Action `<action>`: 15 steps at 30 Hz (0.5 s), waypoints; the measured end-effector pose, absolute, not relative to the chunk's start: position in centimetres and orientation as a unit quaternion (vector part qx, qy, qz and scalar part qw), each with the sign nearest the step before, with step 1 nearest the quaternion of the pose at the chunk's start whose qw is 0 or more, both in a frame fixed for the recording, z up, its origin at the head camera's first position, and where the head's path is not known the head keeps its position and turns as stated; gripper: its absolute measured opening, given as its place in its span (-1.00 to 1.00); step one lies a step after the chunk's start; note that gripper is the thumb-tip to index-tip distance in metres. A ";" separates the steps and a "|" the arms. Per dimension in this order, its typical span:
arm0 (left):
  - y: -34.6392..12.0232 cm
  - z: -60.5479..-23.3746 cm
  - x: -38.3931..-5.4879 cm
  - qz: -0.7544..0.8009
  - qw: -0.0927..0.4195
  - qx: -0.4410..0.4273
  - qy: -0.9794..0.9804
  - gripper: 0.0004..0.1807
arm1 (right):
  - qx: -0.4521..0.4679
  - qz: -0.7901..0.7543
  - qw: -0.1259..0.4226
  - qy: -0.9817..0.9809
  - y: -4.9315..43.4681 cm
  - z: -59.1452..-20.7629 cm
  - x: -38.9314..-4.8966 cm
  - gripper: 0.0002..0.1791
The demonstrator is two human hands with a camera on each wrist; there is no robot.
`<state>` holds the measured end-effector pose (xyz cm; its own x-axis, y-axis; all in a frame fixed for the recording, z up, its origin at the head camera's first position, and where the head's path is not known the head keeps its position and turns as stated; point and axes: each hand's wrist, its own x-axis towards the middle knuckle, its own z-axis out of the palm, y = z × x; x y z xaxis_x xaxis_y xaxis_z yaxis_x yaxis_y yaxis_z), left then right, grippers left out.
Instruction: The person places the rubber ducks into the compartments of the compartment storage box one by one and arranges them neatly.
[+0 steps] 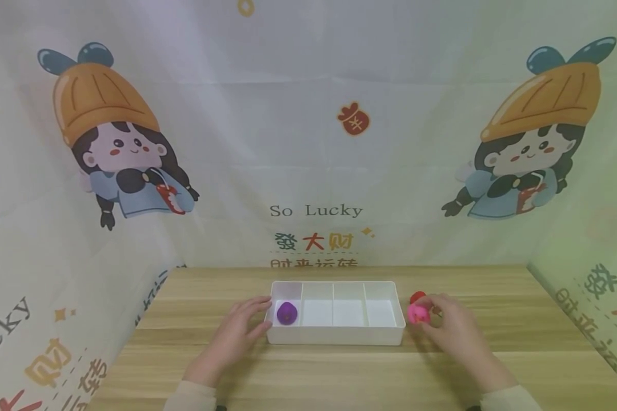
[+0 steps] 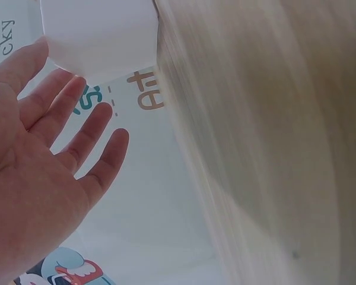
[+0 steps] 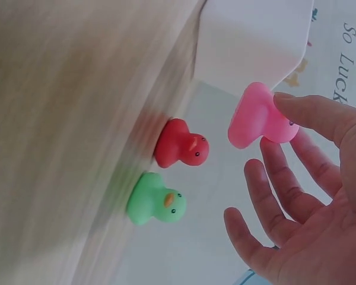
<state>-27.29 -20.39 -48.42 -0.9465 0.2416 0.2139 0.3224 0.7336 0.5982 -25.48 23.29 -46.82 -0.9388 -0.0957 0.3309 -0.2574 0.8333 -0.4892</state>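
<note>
My right hand pinches a pink toy duck between thumb and fingers, just off the right end of a white divided box. In the right wrist view the duck is above the table, its base turned toward the box. A red toy duck and a green toy duck stand near this hand; in the head view the hand hides the green one. My left hand rests at the box's left end, fingers extended, fingertips right at its wall. A purple toy duck sits in the leftmost compartment.
The box stands on a wood-grain table, its other compartments to the right of the purple duck. A printed cloth hangs behind the table's far edge and along both sides.
</note>
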 end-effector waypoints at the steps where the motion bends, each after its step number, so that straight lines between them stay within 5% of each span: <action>1: -20.4 -48.4 -27.3 -0.332 0.061 -0.151 -0.929 -0.48 | 0.094 0.273 0.150 -0.946 23.2 -46.8 -25.5 -0.65; 15: -20.4 -48.6 -27.3 -0.335 0.060 -0.149 -0.928 -0.47 | 0.119 0.275 0.185 -0.936 22.1 -46.0 -25.6 -0.63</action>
<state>-27.32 -20.44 -48.56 -0.9481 0.2369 0.2120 0.3178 0.7303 0.6048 -25.55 22.14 -46.02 -0.9030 -0.1206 0.4124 -0.3244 0.8208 -0.4702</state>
